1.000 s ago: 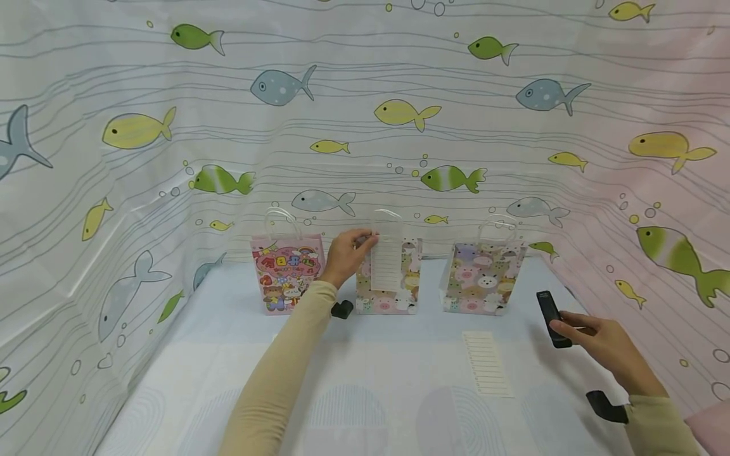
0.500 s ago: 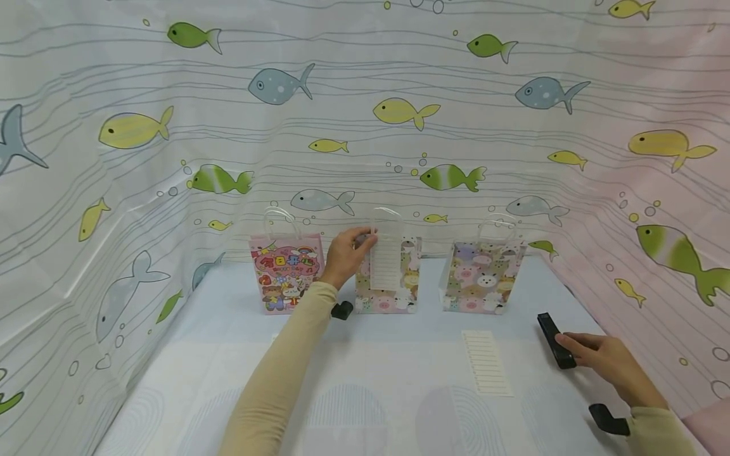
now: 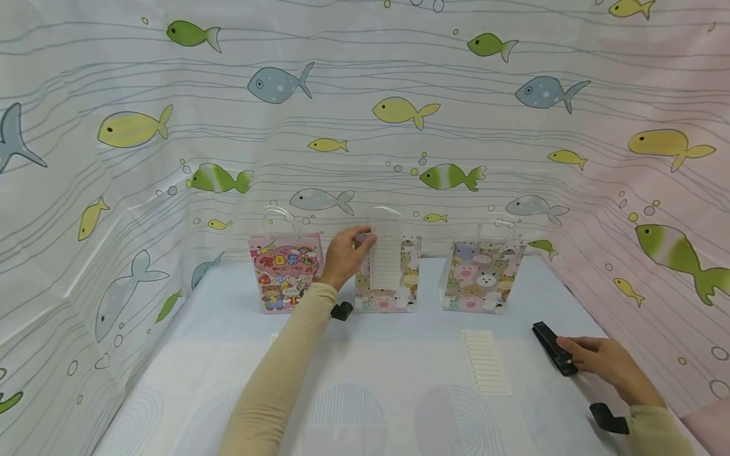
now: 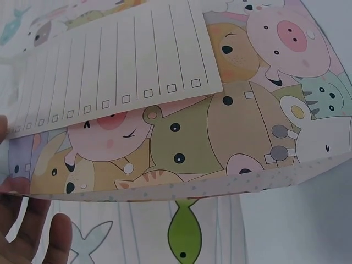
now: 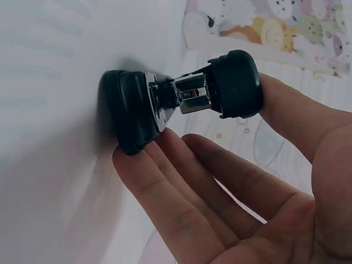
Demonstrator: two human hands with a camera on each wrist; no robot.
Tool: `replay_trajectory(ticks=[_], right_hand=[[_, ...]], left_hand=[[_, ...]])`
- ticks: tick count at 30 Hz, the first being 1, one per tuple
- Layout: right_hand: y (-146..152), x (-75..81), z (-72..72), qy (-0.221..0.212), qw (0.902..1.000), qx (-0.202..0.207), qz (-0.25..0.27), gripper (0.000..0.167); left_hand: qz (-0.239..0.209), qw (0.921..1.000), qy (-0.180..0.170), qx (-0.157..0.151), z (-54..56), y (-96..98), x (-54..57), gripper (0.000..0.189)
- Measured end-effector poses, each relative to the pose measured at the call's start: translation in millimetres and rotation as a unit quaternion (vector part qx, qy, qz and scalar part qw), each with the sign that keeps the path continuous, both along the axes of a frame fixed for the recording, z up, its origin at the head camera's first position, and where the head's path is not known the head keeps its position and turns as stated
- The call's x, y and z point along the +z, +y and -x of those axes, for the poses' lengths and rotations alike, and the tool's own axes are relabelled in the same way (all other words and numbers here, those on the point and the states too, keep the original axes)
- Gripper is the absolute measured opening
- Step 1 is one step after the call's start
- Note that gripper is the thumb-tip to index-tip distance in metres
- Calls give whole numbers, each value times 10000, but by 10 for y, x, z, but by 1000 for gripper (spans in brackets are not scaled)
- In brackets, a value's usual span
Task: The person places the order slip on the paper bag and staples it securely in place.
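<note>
In the head view my left hand (image 3: pixel 345 256) pinches a lined checklist sheet (image 3: pixel 385 263) at the top edge of the middle gift bag (image 3: pixel 410 282), which is printed with animals. From the left wrist, the sheet (image 4: pixel 121 66) shows a row of small checkboxes and lies over the bag's front; fingers (image 4: pixel 58 236) reach behind the bag wall. At the right, my right hand (image 3: pixel 610 364) holds a black stapler (image 3: pixel 553 348) low at the table. Seen from the right wrist, the thumb is on the stapler's (image 5: pixel 236 82) top arm and the fingers are at its base.
A pink gift bag (image 3: pixel 288 272) stands left of the middle one, and another animal-print bag (image 3: pixel 481 278) stands to its right. A second lined sheet (image 3: pixel 486 362) lies flat on the table (image 3: pixel 399 367). Fish-patterned cloth (image 3: pixel 342 171) walls the back and sides.
My right hand has lowered the stapler toward the table, and the stapler has turned slightly. My left hand has stayed at the middle bag with the sheet.
</note>
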State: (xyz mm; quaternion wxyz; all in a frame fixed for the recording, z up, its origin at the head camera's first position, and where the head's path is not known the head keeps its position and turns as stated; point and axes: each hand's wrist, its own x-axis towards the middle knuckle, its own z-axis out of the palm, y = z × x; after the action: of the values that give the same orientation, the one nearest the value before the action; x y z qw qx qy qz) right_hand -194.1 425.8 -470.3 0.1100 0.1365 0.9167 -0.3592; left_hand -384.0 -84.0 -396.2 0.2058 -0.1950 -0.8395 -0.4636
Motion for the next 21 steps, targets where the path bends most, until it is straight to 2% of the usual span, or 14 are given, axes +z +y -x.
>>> replay_trajectory(ticks=[5,12,16,21], right_hand=[[-11,45,-2,76,9999,67,58,96],[25,105,-16,378,9984,231,350,73],[37,93,-24,437,9974,250,506,66],[26,63,-44,555,9967,296,505,71]], left_hand=[[-3,10000,84,4,-11,-19,8,36],[-8,9999,132,54,-2,-21,3,34],[-36,9999,167,1,0,-25,-5,34],[33,9997,236,-59,-43,-66,-3,41]])
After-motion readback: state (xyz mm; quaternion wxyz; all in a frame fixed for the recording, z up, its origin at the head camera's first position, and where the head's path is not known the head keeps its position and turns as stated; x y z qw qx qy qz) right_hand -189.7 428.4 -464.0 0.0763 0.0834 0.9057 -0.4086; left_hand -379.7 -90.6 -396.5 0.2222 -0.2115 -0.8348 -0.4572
